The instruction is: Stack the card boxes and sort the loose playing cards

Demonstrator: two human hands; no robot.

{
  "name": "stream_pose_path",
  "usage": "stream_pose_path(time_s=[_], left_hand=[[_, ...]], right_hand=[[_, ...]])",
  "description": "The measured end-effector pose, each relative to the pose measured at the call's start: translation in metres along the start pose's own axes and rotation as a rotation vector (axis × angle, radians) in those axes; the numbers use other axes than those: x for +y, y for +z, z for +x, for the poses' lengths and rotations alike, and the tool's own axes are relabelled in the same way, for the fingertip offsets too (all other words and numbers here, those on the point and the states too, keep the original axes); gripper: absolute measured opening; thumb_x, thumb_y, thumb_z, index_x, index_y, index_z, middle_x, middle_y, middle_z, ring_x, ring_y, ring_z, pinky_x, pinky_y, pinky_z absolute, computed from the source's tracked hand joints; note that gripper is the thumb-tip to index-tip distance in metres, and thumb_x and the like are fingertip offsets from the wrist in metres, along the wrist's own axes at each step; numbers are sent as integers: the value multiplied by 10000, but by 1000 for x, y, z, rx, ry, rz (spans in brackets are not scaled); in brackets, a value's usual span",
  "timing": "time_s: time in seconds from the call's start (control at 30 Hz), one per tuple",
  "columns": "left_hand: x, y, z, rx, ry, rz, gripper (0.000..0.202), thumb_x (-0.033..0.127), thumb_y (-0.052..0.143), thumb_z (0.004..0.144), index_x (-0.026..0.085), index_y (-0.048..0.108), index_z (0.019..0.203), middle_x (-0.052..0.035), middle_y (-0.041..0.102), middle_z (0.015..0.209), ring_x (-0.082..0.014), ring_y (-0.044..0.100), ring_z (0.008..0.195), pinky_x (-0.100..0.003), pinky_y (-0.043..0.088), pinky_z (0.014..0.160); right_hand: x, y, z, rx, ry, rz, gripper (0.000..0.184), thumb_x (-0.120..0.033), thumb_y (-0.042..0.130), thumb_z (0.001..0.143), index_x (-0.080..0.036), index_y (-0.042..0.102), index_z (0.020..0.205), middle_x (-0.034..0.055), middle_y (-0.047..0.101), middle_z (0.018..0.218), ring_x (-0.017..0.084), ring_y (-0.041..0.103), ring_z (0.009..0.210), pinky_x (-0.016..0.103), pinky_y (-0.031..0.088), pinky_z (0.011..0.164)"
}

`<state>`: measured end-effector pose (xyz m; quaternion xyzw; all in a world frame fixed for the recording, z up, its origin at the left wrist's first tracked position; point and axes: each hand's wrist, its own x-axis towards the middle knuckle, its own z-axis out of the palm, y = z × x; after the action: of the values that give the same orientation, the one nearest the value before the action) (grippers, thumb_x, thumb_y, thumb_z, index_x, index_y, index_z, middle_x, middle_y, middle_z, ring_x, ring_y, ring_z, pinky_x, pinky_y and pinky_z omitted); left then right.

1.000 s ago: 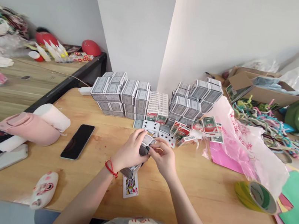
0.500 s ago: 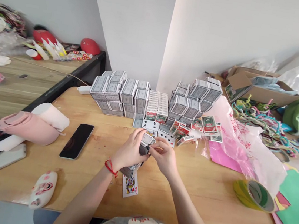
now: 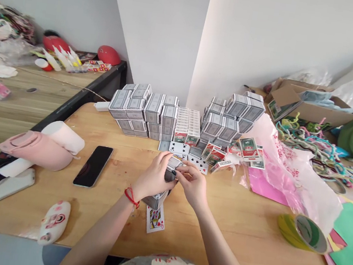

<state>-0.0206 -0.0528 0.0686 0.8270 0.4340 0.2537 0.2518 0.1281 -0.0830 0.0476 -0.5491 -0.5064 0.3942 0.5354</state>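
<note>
My left hand, with a red cord bracelet at the wrist, wraps round a small block of grey-backed playing cards. From the other side my right hand is closed on the same block, thumb and fingertips at its right edge. Under my left hand sits another card block, partly hidden. A queen card lies face up just in front of it. Beyond my fingers several loose cards lie on the wooden table.
Stacked card blocks stand back left, more blocks back right, with red-and-green card boxes before them. A phone, pink bottle and mouse are left; a tape roll and coloured paper right.
The view has shifted slightly, so the scene sits a little further right. Both hands stay on the card block, with only small movement of the right fingers.
</note>
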Motion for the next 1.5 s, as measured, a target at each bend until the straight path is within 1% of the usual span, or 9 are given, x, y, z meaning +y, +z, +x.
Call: stream_pose_path(time_s=[0.27,0.43,0.6,0.77,0.9,0.97,1.07,1.23,1.5], left_hand=[[2,1,0,10,13,9,646,260,590,695,197,286,1261,-122,328,1284,-277,335,1224,-447,348,999],[1,-2,0,-17,20,-34,578,265,560,732,204,317,1252,-106,326,1304,-251,323,1238,-423,326,1023],[-7,-13,0,-4,-43,-163,515,264,574,733,246,398,1216,-60,381,1293,-221,344,1230,-400,308,1035],[-20,-24,-4,30,-210,-534,539,262,570,733,253,395,1242,-38,418,1304,-223,406,1186,-383,354,991],[-27,-11,-2,231,-217,-932,616,272,607,708,246,356,1270,-45,391,1334,-231,376,1214,-349,349,991],[-28,0,0,319,-216,-1046,666,259,641,678,253,341,1273,-46,360,1357,-232,339,1240,-342,319,1014],[-25,13,2,327,-255,-1124,677,259,649,677,254,331,1274,-52,354,1360,-233,342,1240,-349,308,1022],[-17,16,1,212,-283,-1140,720,233,663,663,245,311,1291,-64,382,1346,-240,380,1214,-365,317,1014],[-11,17,1,208,-363,-1114,728,256,650,668,210,292,1299,-90,378,1350,-239,398,1199,-374,313,1011]], right_hand=[[-1,-1,2,12,32,-57,169,-302,662,647,-197,665,778,85,608,1045,152,618,676,299,527,627],[-2,4,2,42,103,-60,300,-314,672,640,-198,639,915,36,665,765,160,606,610,306,514,609],[4,6,9,-30,115,77,364,-358,624,691,-196,621,1018,46,673,839,162,612,677,312,514,667],[18,-4,12,12,282,210,377,-453,603,696,-194,640,968,69,643,1003,207,588,894,331,506,731],[12,-7,3,-236,511,584,420,-497,562,729,-251,577,1070,59,609,1083,228,571,954,374,502,730],[6,-5,-2,-336,548,695,419,-461,583,734,-265,546,1103,50,609,1077,218,578,942,374,489,757],[0,-2,-5,-250,505,705,517,-338,685,674,-301,485,1149,19,590,1102,198,571,953,340,474,784],[4,-2,-4,-109,421,607,775,-272,750,592,-290,346,1253,50,518,1205,226,512,1052,374,447,850],[10,-6,-4,-104,289,470,776,-302,733,613,-268,315,1266,74,498,1207,229,507,1051,397,432,877]])
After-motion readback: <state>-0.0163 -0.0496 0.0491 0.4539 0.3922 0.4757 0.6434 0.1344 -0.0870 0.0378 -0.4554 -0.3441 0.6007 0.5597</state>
